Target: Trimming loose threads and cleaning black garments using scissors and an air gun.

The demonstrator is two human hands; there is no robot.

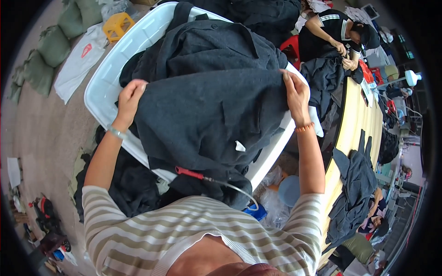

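Both hands are closed on the same dark charcoal wool garment (207,115): the left hand (130,94) has its fingers curled over the garment's left edge, and the right hand (296,93) pinches the right edge, fingers folded over the cloth. The garment hangs spread between them, draped over the near rim of a large white plastic tub (108,73) heaped with more dark clothing. A small white tag (240,146) shows low on the cloth. Just below, a red-handled tool with a thin clear hose (189,173) lies across the garment's lower fold. To the far right, another person in a dark top (331,32) handles dark cloth at a long yellow wooden table (357,119).
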